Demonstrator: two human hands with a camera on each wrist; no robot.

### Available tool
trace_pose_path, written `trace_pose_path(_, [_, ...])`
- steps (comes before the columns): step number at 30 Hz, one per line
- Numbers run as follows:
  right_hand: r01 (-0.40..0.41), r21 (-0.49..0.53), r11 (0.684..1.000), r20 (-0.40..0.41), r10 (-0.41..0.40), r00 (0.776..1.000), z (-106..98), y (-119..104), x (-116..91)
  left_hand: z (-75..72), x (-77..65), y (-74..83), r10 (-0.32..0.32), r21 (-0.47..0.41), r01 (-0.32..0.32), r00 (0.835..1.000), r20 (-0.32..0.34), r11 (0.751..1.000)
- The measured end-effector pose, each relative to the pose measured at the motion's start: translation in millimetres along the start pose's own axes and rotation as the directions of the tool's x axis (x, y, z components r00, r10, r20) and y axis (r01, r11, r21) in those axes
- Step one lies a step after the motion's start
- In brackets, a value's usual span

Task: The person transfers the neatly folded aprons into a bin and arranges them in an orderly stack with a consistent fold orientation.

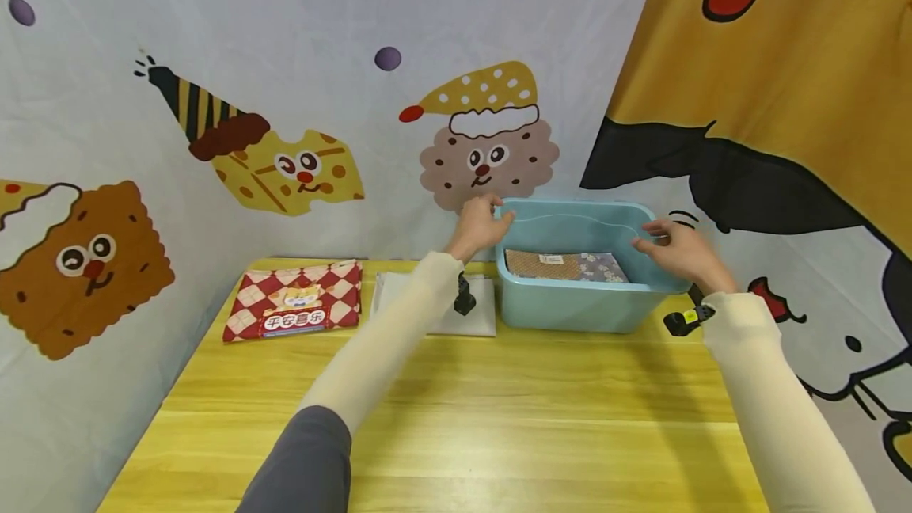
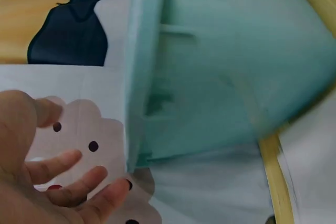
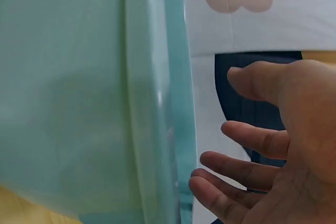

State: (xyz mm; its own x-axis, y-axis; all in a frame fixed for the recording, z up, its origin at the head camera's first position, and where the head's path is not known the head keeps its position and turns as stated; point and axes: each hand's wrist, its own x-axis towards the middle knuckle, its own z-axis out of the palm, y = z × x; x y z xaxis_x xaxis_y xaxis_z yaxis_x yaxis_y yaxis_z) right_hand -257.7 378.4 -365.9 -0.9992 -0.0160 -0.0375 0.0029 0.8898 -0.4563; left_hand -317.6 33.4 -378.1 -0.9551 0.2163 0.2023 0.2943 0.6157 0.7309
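A light blue plastic bin (image 1: 570,309) stands upright at the back right of the table, against the wall cloth. Inside it lies folded fabric (image 1: 545,264), part brown weave and part grey-blue floral, with a small white label. My left hand (image 1: 479,226) hovers at the bin's back left corner, its fingers relaxed and spread beside the rim in the left wrist view. At the opposite end my right hand (image 1: 680,250) is level with the right rim, fingers loosely extended beside it. Neither hand grips anything. A thin pale line crosses the bin's far inner wall.
Left on the wooden table (image 1: 499,418) lies a folded red-and-white checked cloth (image 1: 299,299) with a cartoon and lettering. A folded white cloth (image 1: 470,319) sits between it and the bin, partly behind my left forearm. A printed cartoon curtain (image 1: 321,22) closes off the back.
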Motion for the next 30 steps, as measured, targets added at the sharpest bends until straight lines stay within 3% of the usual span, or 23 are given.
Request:
trace_pose_path(5, [0.044, -0.008, 0.999, 0.001, -0.044, 0.999, 9.7, -13.5, -7.2, 0.9, -7.6, -14.9, 0.116, 0.082, -0.118, 0.993, 0.031, 0.99])
trace_pose_path(11, [0.135, -0.003, 0.991, -0.034, -0.135, 0.99, 23.6, -26.5, -13.2, -1.0, -20.9, -28.5, 0.142, 0.132, -0.15, 0.987, 0.07, 0.98])
trace_pose_path(18, [0.257, -0.026, 0.966, -0.091, -0.259, 0.962, 40.2, -33.6, -14.8, -5.3, -36.4, -41.1, 0.205, 0.22, -0.224, 0.973, 0.103, 0.949])
trace_pose_path(30, [0.308, -0.099, 0.946, -0.157, -0.321, 0.934, 66.3, -61.9, -26.7, -13.7, -63.6, -65.2, 0.256, 0.332, -0.271, 0.963, 0.089, 0.904])
